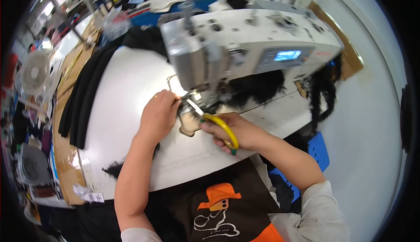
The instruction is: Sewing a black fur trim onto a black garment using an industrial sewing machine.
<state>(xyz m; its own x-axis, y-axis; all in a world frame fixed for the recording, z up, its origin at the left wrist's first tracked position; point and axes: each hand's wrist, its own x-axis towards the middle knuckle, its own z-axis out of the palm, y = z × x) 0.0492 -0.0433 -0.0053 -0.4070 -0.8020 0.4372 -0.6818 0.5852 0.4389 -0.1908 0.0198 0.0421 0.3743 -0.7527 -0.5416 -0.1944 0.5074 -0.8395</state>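
My right hand point(236, 130) grips a pair of scissors point(224, 128) with yellow and green handles. Their blades point up and left, close to the needle area of a white sewing machine point(210, 45). Just left of the needle area, my left hand point(158, 114) has its fingers pressed together at a dark bit of material; what they pinch is too small to make out. Beneath the blades lies a beige piece with a dark edge point(189, 123), with black fluff near it.
Black furry material point(258, 87) lies under the machine arm, and more hangs off the table's right side point(321, 95). Long black fabric strips point(89, 93) drape over the white table's point(118, 89) left edge. A blue plastic stool point(318, 152) stands at lower right.
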